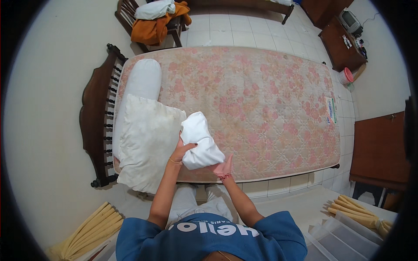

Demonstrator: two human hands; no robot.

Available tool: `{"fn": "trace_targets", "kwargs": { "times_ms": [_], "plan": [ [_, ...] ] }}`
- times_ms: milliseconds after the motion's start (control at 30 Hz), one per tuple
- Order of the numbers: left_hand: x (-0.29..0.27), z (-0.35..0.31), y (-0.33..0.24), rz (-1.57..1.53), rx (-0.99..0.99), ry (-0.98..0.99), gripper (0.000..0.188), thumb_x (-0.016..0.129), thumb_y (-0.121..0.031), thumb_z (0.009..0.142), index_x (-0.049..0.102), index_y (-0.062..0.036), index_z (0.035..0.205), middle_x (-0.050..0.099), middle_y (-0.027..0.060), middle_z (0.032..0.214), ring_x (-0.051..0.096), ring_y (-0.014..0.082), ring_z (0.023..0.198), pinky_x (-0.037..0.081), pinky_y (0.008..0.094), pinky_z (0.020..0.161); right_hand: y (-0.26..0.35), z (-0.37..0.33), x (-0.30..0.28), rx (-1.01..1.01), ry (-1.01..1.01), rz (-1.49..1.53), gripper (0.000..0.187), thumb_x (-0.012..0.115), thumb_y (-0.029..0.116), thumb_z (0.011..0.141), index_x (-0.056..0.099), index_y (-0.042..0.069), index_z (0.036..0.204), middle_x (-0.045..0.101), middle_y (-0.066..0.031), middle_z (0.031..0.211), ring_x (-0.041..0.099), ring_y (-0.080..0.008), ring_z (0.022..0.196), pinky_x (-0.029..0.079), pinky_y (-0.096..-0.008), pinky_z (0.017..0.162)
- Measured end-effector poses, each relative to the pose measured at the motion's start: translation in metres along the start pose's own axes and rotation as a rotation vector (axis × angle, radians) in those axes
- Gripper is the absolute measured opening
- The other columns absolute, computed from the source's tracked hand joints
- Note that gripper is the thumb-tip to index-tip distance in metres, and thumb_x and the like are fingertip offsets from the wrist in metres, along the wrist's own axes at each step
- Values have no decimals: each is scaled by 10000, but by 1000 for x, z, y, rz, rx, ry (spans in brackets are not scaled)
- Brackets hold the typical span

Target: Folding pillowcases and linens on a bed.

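Note:
A folded white cloth (201, 143) is held in front of me, over the near left part of the bare mattress (257, 87). My left hand (182, 150) grips its left side, thumb laid across the top and the other fingers hidden beneath. Under its lower right corner, my right hand (224, 168) supports the bundle palm up, with the thumb sticking out and the other fingers partly covered. Just left of the cloth lies an off-white pillow (148, 139). A white bolster (145, 78) rests behind it along the headboard end.
The dark wooden headboard (96, 117) borders the mattress on the left. A chair (126, 17) piled with orange cloth (152, 31) stands at the far left. Beyond the foot are a wooden cabinet (342, 45) and a pink bin (346, 76). Tied yellow curtains (93, 230) hang near me.

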State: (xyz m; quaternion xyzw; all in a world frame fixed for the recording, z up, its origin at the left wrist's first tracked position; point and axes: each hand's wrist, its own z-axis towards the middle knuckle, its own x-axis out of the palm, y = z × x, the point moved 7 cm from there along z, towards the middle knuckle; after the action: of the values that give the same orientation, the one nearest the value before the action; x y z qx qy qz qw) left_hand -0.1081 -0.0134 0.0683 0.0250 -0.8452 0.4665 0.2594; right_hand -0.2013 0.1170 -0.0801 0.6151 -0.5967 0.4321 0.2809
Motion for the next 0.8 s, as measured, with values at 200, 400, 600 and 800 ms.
{"fn": "trace_targets", "kwargs": {
  "times_ms": [200, 400, 600, 800],
  "plan": [
    [-56, -55, -16, -200, -181, 190, 706, 585, -66, 728, 232, -39, 1339, 428, 129, 1252, 457, 236, 1123, 367, 336, 951, 3, -21, 35, -64, -5, -271, 808, 387, 679, 767, 400, 41, 1262, 484, -124, 1218, 487, -260, 1089, 360, -392, 958],
    [-79, -80, -41, 177, -10, 106, 817, 589, -25, 734, 103, -77, 1388, 389, 142, 1289, 451, 211, 1112, 345, 323, 953, 15, -70, 86, -117, -9, -550, 735, 435, 611, 791, 418, 31, 1242, 498, -110, 1195, 508, -229, 1054, 381, -359, 933],
    [-42, -105, -46, 95, -33, 262, 739, 564, 50, 742, 206, -97, 1372, 443, 117, 1236, 481, 171, 1059, 383, 263, 904, 61, -113, 145, -267, -49, -774, 675, 475, 554, 811, 432, 24, 1226, 509, -98, 1176, 526, -204, 1024, 399, -330, 913],
    [0, -88, -32, 21, -109, 382, 519, 539, 43, 768, 426, -43, 1268, 504, 79, 1183, 515, 104, 979, 421, 239, 850, 101, -164, 171, -238, -221, -1153, 360, 614, 222, 760, 552, 1, 1037, 580, -41, 917, 536, -109, 876, 441, -273, 758]
  ]
}}
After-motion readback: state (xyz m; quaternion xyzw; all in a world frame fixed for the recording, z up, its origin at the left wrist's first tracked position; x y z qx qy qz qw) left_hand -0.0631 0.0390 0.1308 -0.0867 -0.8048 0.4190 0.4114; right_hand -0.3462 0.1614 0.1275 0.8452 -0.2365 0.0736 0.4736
